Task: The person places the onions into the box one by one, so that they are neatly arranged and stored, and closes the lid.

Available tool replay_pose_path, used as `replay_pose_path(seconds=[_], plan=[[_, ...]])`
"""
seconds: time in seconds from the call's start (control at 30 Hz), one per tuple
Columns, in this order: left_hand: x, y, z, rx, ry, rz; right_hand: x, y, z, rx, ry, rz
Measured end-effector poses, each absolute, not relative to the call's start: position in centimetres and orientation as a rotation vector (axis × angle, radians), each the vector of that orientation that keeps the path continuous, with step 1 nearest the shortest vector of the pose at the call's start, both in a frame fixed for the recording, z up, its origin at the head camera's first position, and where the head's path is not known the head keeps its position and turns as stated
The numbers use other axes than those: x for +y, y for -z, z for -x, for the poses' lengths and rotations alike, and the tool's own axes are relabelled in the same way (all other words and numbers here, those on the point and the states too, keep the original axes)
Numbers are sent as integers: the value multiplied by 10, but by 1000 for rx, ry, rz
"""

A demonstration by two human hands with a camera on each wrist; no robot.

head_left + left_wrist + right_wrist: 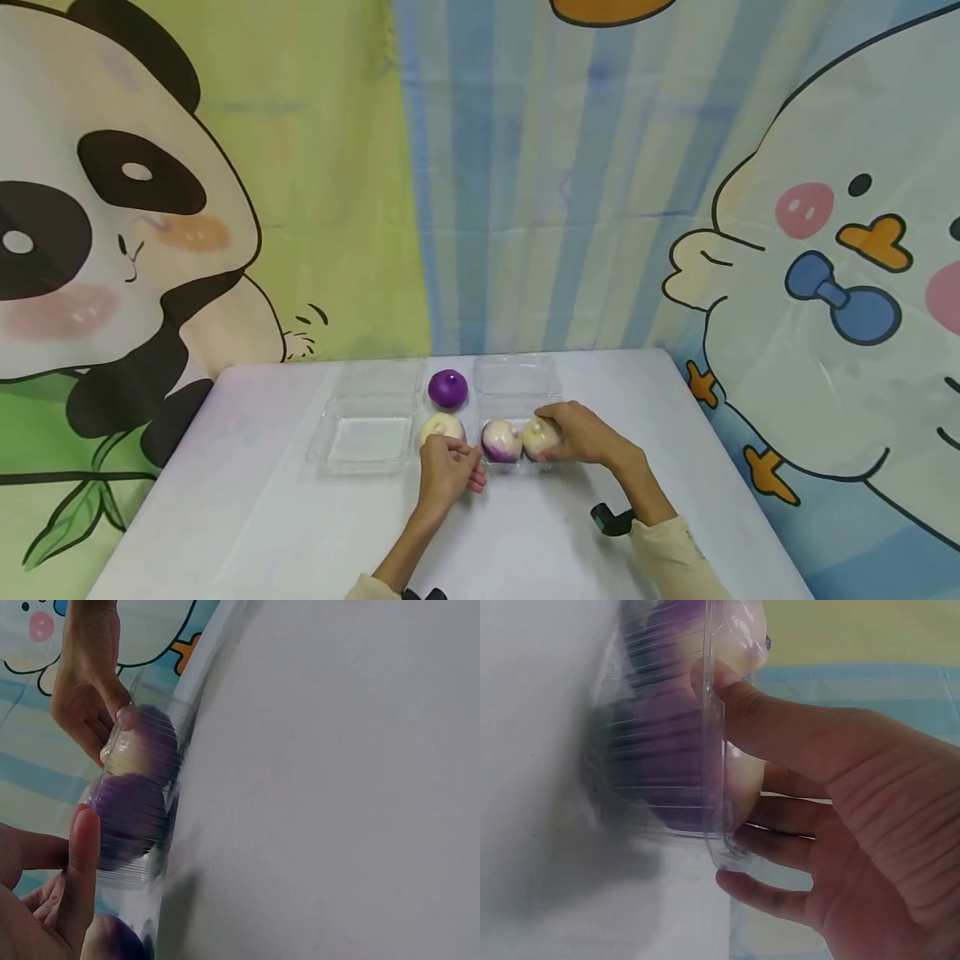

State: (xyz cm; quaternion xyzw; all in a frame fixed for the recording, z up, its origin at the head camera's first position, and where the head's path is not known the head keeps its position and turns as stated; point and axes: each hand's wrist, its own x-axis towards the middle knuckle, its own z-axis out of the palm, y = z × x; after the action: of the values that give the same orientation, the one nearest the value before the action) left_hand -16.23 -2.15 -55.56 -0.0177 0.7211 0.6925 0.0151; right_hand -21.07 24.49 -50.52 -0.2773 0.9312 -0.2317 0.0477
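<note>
My right hand [581, 433] grips a cream-and-purple onion [542, 437] in the front half of the right clear plastic clamshell box [517, 377]. In the right wrist view its thumb [757, 712] lies over the box rim and its fingers reach round the onion's pale side. A second onion [501, 442] sits against it in the same box. My left hand [446, 477] is just left of that box, fingers loosely bent, with nothing held. It partly hides another cream onion [441, 427]. Behind that one stands a purple onion [447, 389].
A second clear clamshell box [367, 442] lies with its lid raised at the left, with no onion in it. The white table [255, 500] meets a printed cloth backdrop [510, 167] at its back edge. A dark wrist device [611, 521] sits by my right sleeve.
</note>
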Motion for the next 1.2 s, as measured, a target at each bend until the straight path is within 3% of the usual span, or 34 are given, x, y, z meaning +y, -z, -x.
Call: replay_pose_path(seconds=[0.53,0.87,1.2], plan=[[-24,563,153,2216,-2179,78,254,508,200,2883,770,715],[-19,559,160,2203,-2195,54,273,506,216,2958,1179,659],[-22,559,166,2239,-2180,58,280,527,251,2902,1501,461]])
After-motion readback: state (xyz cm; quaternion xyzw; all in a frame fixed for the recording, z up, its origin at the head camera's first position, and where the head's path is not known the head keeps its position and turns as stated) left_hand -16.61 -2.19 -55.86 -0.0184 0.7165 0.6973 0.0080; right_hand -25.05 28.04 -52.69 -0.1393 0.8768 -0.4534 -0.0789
